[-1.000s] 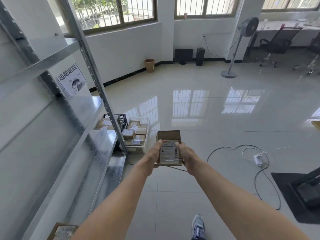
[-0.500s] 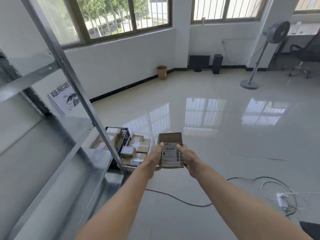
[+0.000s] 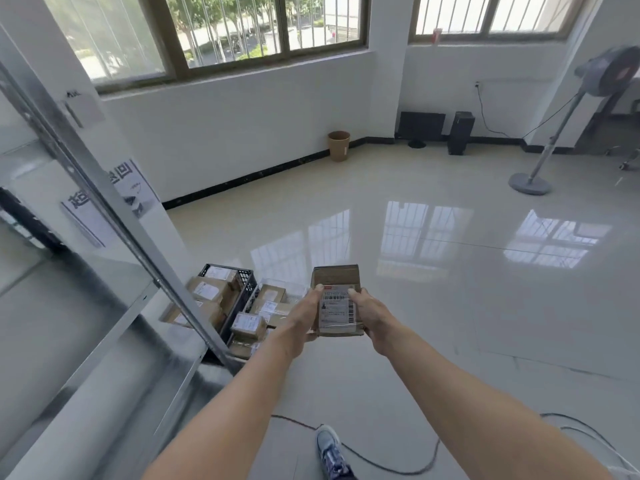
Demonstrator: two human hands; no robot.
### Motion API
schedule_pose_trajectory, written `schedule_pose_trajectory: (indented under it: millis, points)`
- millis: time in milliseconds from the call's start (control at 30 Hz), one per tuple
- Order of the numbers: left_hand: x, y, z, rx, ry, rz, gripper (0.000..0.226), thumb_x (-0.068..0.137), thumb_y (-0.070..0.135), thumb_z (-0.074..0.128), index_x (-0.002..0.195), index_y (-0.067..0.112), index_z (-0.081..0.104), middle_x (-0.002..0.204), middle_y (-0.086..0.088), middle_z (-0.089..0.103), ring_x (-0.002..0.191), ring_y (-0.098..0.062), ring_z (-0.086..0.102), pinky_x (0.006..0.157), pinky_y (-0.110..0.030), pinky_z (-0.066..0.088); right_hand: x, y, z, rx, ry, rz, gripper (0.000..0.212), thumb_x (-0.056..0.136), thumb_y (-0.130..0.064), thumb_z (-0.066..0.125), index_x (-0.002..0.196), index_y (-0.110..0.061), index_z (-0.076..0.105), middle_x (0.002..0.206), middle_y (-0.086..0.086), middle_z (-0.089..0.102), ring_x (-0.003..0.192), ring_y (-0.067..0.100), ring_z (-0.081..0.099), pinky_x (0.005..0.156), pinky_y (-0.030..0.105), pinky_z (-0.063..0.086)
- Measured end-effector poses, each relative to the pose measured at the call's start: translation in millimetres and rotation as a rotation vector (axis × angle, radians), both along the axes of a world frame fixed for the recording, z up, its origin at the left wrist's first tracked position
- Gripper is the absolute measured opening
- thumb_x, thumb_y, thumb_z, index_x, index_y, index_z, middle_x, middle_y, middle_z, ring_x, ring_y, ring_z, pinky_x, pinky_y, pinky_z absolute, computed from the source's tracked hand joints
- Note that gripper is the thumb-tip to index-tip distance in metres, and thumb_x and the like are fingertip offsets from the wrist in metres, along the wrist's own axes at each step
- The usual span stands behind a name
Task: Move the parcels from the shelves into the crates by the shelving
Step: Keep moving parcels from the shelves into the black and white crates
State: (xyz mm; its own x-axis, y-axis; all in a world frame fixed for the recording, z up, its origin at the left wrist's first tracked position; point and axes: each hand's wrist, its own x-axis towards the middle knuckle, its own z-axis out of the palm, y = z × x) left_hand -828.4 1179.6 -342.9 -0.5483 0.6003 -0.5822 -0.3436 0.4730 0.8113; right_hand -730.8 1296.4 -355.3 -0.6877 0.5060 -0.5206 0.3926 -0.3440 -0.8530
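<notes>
A small brown cardboard parcel (image 3: pixel 337 299) with a white shipping label is held out in front of me over the floor. My left hand (image 3: pixel 300 322) grips its left edge and my right hand (image 3: pixel 370 315) grips its right edge. To the left and below it, on the floor beside the metal shelving (image 3: pixel 114 344), stand a black crate (image 3: pixel 242 289) and a pale crate (image 3: pixel 291 296), both holding several brown parcels. The shelving post hides part of the black crate.
A black cable (image 3: pixel 381 467) runs across the glossy tiled floor near my shoe (image 3: pixel 330 452). Farther off stand a brown waste bin (image 3: pixel 338 145), a standing fan (image 3: pixel 540 147) and a dark speaker box (image 3: pixel 460 132) by the wall.
I have walked closer to the crates with the parcel held in both hands; the crates and far wall appear larger and nearer. My grip is unchanged.
</notes>
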Motion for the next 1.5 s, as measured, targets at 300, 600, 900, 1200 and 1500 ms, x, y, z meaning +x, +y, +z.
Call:
schedule_pose_trajectory:
  millis: [300, 600, 900, 1200, 1500]
  points:
    - [-117.0, 86.7, -18.8, 0.044, -0.086, 0.046, 0.046, 0.105, 0.06, 0.033, 0.129, 0.032, 0.061, 0.122, 0.008, 0.069, 0.114, -0.012, 0.06, 0.11, -0.049, 0.039, -126.4, 96.5, -6.4, 0.053, -0.092, 0.073, 0.032, 0.109, -0.036, 0.038, 0.132, -0.019, 0.052, 0.12, 0.004, 0.07, 0.1, 0.018, 0.069, 0.071, 0.031, 0.049]
    - [-213.3, 113.2, -30.5, 0.054, -0.129, 0.183, 0.047, 0.108, 0.054, 0.034, 0.13, 0.024, 0.061, 0.125, 0.004, 0.07, 0.106, -0.005, 0.065, 0.104, -0.044, 0.046, -243.6, 141.5, -25.1, 0.048, -0.127, 0.224, 0.031, 0.109, -0.036, 0.04, 0.131, -0.02, 0.054, 0.121, 0.002, 0.071, 0.102, 0.016, 0.069, 0.074, 0.031, 0.049]
    - [-310.2, 141.8, -56.8, 0.049, -0.118, 0.443, 0.046, 0.11, 0.048, 0.031, 0.134, 0.02, 0.06, 0.108, 0.01, 0.071, 0.098, -0.007, 0.063, 0.092, -0.034, 0.048, -385.4, 186.7, -73.1, 0.052, -0.184, 0.505, 0.035, 0.107, -0.044, 0.037, 0.124, -0.023, 0.06, 0.121, 0.001, 0.07, 0.111, 0.019, 0.066, 0.097, 0.038, 0.047]
    - [-366.2, 192.1, -72.2, 0.095, -0.194, 0.799, 0.039, 0.113, 0.035, 0.029, 0.118, 0.015, 0.062, 0.091, 0.005, 0.069, 0.06, 0.003, 0.068, 0.047, -0.011, 0.05, -501.0, 232.6, -125.3, 0.067, -0.255, 0.819, 0.047, 0.099, -0.055, 0.036, 0.122, -0.024, 0.063, 0.116, 0.001, 0.073, 0.113, 0.022, 0.066, 0.114, 0.052, 0.038]
    - [-379.4, 183.6, -160.6, 0.107, -0.379, 1.163, 0.044, 0.107, 0.051, 0.039, 0.132, 0.023, 0.062, 0.111, 0.004, 0.076, 0.102, -0.009, 0.07, 0.086, -0.032, 0.054, -536.5, 213.0, -184.2, 0.033, -0.312, 1.094, 0.046, 0.096, -0.058, 0.042, 0.129, -0.032, 0.061, 0.129, -0.001, 0.069, 0.119, 0.021, 0.064, 0.104, 0.045, 0.044]
